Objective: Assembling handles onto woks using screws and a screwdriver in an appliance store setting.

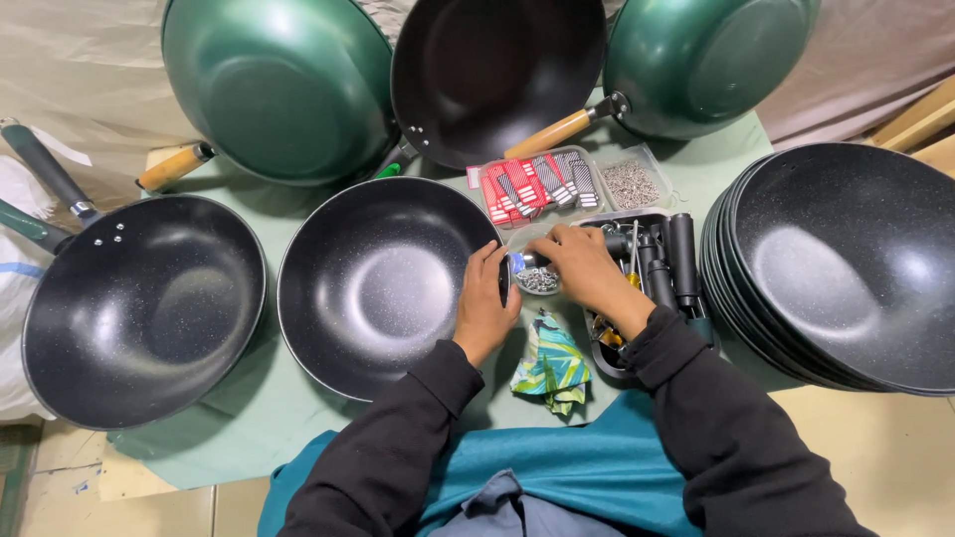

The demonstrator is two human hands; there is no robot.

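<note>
1. The left hand (484, 303) is resting its grip closed on the right rim of the black pan (383, 283), which is sitting mid-surface.
2. The right hand (587, 270) is pinching a small part above the little dish of screws (538, 281), beside the tool tray (652, 261).

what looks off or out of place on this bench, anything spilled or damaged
Nothing looks spilled or damaged. The only untidy item is a crumpled patterned cloth lying loose on the green mat between the handleless pan and the parts tray. The screws sit inside their clear box.
</note>
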